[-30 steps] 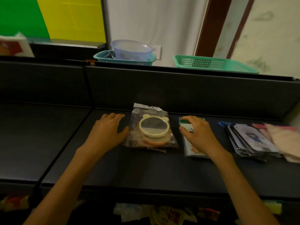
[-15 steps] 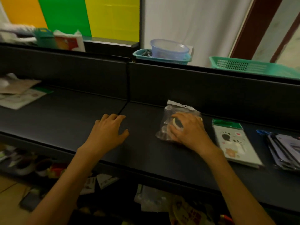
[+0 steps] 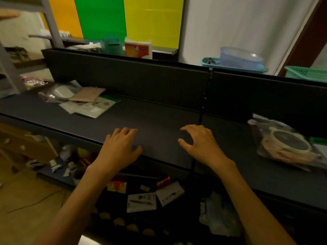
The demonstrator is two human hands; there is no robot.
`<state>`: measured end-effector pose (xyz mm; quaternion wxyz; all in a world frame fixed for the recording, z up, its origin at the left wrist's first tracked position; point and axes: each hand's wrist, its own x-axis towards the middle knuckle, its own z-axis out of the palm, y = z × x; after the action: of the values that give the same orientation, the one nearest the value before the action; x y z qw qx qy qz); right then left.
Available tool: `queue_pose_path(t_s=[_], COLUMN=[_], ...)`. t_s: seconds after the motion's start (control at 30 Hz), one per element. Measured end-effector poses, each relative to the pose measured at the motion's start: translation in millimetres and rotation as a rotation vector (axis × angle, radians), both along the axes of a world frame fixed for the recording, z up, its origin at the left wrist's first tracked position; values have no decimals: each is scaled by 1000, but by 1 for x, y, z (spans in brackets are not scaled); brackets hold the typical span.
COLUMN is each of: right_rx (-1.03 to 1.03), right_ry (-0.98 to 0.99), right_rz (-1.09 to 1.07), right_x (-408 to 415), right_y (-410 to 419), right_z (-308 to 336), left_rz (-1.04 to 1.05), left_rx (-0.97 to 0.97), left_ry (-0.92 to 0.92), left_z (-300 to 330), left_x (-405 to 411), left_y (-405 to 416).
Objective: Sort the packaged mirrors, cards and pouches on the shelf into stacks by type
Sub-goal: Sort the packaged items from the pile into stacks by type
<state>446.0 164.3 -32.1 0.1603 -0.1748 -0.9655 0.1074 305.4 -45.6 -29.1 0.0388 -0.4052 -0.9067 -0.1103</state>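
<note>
Both hands hold nothing: the left hand (image 3: pixel 122 149) lies flat at the shelf's (image 3: pixel 159 121) front edge, and the right hand (image 3: pixel 200 142) hovers beside it with fingers loosely spread and bent. Bare dark surface runs between the mirrors (image 3: pixel 286 145) in clear bags toward the right end and the cards (image 3: pixel 88 106) and pouches (image 3: pixel 86 94) heaped toward the left end. Behind the shelf's back wall stand baskets (image 3: pixel 306 73) and coloured panels (image 3: pixel 127 18).

The long dark shelf (image 3: pixel 159 121) looks matt and smooth — likely painted metal. At right, the round cream-rimmed mirrors (image 3: pixel 288 144) sit in a crinkled, glossy clear plastic bag. Far left, the flat printed cards (image 3: pixel 88 106) show shiny film — the tan pouch (image 3: pixel 87 93) looks dull, papery.
</note>
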Motion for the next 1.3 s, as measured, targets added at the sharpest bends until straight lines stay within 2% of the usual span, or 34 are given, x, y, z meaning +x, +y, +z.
queue_pose_path(t_s=[0.27,0.63,0.83,1.07,1.3], right_rx=[-1,-39,-69,-97,-146], right_ry=[-40,-106,-114,-126,-199], right_rz=[45,35,-23,-179,-382], right_x=[-102,-260,-344,-382,-391], right_y=[-80,-128,-137,-135,-139], right_z=[5,-20,-12,-3,-13], left_rz=[13,53,25,-86,-113], left_rx=[47,64,45,98,-84], left_ry=[-22,-3,-18,-24,-80], left_z=[-1,-23,-13,-2,-13], left_x=[-96,-250,-345,-414,-459], left_y=[-91,-145,-142,-113,-66])
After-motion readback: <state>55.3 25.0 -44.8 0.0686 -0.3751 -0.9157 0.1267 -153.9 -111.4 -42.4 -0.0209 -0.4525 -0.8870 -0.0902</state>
